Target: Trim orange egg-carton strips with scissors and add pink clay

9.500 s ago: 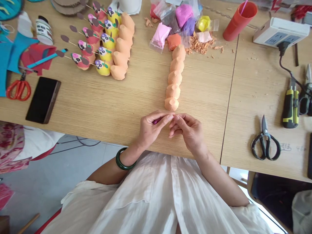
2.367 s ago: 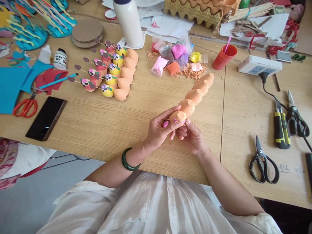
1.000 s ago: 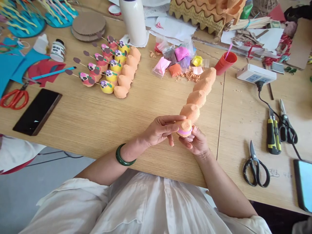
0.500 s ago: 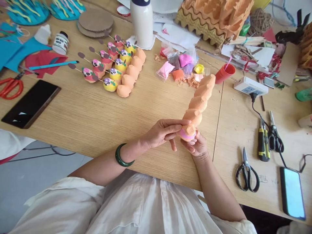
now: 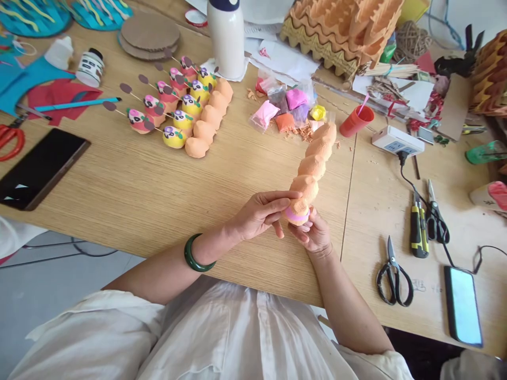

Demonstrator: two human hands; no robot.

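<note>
Between my hands is an orange strip of egg-carton cups, stretching away from me above the table. A band of pink clay curves round its nearest cup. My right hand grips that near end from below and the right. From the other side, my left hand pinches the same cup, with its index finger along the top and the thumb partly hidden. Farther left stand similar carton strips, some with yellow or red cups bearing clay faces and dark oval-tipped sticks.
Bagged coloured clay lies beyond the strip, beside a red cup. Scissors, a utility knife, a power strip and a lit phone are on the right. A dark phone rests left; a white bottle stands behind.
The whole view has shifted slightly, so things appear a little farther left. Both hands keep their hold on the carton strip, with almost no visible change in finger position.
</note>
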